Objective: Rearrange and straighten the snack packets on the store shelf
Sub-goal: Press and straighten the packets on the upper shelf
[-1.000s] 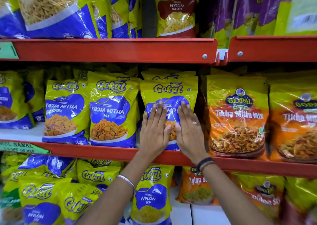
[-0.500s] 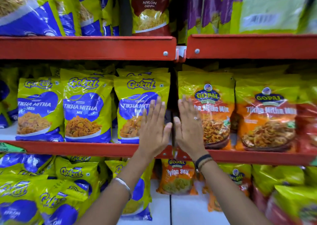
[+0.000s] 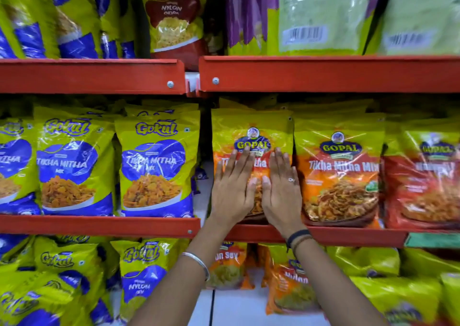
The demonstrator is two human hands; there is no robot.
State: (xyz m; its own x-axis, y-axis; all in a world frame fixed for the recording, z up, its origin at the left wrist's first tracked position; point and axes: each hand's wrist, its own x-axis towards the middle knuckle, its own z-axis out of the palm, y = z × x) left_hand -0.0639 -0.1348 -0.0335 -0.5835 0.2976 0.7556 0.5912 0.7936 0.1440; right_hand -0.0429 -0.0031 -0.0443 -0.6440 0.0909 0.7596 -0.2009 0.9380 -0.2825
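An orange and yellow Gopal Tikha Mitha Mix packet stands upright on the middle red shelf, at the left end of the right bay. My left hand and my right hand lie flat on its front, side by side, fingers straight and pointing up. They press on it without gripping. To its left stands a yellow and blue Gokul Tikha Mitha packet, with a narrow gap between the two. A second Gopal packet stands to the right, touching it.
More Gokul packets fill the middle shelf's left side and a red Gopal packet the far right. The upper shelf carries a Nylon packet and purple-green bags. The lower shelf holds leaning Nylon Sev packets.
Both hands moved right, off the rightmost Gokul packet, across the gap between the bays, and now rest flat on the first Gopal packet. The view shifted right with them.
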